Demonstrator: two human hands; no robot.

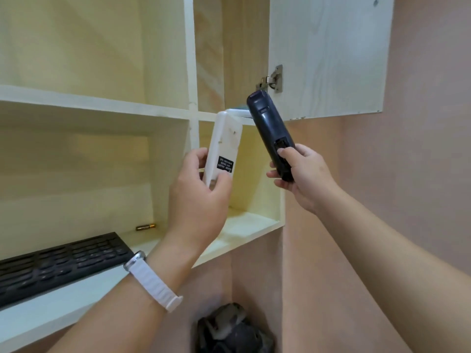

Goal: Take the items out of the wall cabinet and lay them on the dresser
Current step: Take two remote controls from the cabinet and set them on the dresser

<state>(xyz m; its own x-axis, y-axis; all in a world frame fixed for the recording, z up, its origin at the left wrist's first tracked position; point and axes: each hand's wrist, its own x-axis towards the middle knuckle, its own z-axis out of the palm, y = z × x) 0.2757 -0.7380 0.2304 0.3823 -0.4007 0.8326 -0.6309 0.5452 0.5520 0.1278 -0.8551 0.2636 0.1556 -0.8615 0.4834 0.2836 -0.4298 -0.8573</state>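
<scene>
Pretty clearly someone's home: pale wooden wall cabinet (76,47), pinkish walls (420,161), keyboard (58,263) and loose battery (145,227) on its shelf.

One label found: a black sticker (225,164) with several lines of small white print on the back of the white remote control (224,138), too small and blurred to read. The back of the black remote control (270,131) at right, the keys of the black keyboard (58,261) at near left and the black-and-gold battery (145,227) beyond it show no legible marking.
</scene>
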